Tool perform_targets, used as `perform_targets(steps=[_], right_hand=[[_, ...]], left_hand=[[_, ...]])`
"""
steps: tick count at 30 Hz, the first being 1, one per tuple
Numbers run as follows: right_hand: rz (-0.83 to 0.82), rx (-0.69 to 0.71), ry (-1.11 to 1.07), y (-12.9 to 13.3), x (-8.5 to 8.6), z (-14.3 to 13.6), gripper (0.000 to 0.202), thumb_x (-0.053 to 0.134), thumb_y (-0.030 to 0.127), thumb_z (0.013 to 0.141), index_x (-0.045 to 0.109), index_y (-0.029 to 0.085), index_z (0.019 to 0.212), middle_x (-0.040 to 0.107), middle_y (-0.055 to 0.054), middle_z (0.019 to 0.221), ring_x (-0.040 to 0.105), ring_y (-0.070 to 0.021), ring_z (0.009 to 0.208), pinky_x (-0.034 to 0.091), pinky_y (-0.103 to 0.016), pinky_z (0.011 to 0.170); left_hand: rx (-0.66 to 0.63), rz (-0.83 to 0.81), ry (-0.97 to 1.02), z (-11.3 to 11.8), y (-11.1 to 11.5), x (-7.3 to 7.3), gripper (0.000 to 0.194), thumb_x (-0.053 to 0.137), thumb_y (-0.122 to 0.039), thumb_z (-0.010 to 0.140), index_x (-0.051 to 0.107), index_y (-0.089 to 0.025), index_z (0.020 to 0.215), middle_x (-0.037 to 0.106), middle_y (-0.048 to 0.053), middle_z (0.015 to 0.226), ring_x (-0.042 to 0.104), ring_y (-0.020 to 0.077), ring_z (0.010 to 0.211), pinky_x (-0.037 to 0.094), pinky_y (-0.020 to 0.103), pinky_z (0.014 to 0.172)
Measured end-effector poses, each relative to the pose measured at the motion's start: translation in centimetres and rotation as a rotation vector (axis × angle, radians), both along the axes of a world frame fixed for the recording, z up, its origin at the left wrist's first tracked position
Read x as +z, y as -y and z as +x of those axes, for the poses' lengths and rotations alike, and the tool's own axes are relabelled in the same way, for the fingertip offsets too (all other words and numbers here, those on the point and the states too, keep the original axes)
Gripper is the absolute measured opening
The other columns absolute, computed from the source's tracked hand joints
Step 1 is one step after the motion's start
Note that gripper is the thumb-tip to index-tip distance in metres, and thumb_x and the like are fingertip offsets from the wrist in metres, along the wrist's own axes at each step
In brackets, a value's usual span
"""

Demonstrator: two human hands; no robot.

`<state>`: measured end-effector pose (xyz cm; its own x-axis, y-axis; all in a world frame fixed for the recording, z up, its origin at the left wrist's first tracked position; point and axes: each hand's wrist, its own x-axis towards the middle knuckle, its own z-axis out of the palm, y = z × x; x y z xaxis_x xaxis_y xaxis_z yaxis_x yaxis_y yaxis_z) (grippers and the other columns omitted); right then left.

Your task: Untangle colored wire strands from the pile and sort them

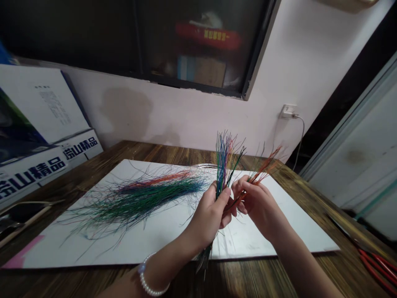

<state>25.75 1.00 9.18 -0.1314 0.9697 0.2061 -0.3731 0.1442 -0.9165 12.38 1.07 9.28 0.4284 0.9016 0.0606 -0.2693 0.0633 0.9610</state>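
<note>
My left hand (214, 203) is closed round an upright bundle of thin coloured wires (222, 161), blue, green and purple, whose ends fan out above the fist and hang below it. Close beside it, my right hand (257, 203) pinches a smaller bunch of orange wires (263, 170) that slants up to the right, with a few green strands near it. The lower ends of the orange wires run toward the left hand, partly hidden by fingers. A loose pile of green, blue and orange wires (151, 196) lies on a white board (167, 244) to the left.
The board rests on a dark wooden table (328, 273). Red-handled scissors (372, 260) lie at the right edge. Printed boxes (40, 161) stand at the left, near a dark object (21, 215). Behind are a wall with a window (139, 41) and a socket (289, 111) with a plugged-in cable.
</note>
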Motion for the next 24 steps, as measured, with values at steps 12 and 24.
perform_targets(steps=[12, 24], right_hand=[[-0.013, -0.005, 0.090, -0.12, -0.34, -0.18, 0.027, 0.066, 0.029, 0.080, 0.044, 0.018, 0.068, 0.052, 0.005, 0.054, 0.045, -0.0056, 0.040, 0.041, -0.019, 0.042], [-0.004, -0.006, 0.166, -0.21, -0.53, -0.11, 0.019, 0.068, 0.030, 0.078, 0.055, 0.015, 0.075, 0.047, 0.007, 0.046, 0.044, -0.0065, 0.037, 0.038, -0.018, 0.035]], left_hand=[[-0.061, 0.018, 0.027, -0.25, 0.07, 0.06, 0.017, 0.040, -0.032, 0.089, 0.041, -0.018, 0.080, 0.050, -0.003, 0.060, 0.031, 0.0032, 0.038, 0.017, 0.017, 0.036], [-0.099, 0.083, 0.035, -0.56, 0.22, 0.33, 0.019, 0.038, -0.012, 0.073, 0.042, -0.018, 0.090, 0.045, -0.004, 0.061, 0.030, 0.0050, 0.043, 0.019, 0.017, 0.039]])
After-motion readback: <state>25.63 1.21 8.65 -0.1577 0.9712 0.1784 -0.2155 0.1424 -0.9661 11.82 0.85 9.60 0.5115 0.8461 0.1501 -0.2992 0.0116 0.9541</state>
